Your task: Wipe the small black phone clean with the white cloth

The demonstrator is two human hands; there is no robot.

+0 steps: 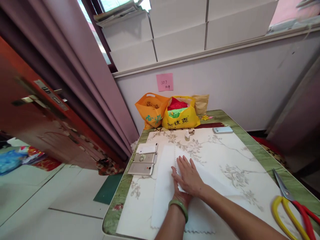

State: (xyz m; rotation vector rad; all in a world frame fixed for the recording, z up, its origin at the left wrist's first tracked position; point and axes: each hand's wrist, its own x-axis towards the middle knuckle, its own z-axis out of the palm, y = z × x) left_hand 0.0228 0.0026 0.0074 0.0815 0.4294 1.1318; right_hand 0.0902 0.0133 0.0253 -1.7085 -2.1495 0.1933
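Note:
A white cloth [163,193] with zigzag-cut edges lies on the table, part of it folded over. My right hand [190,176] rests flat on the fold, fingers stretched forward, palm down. Below and partly behind it is my left hand [183,196], with a green bangle [181,206] on its wrist. It touches the cloth close to the right hand, but its fingers are mostly hidden. Large scissors [287,196] with red and yellow handles lie at the right edge of the table, apart from both hands.
Several phones lie here: three on the left, including a gold phone [141,168], and a silver phone [222,130] at the back right. A small bottle [187,135] stands before an orange bag [151,110] and a yellow bag [181,118]. A door [50,100] is left.

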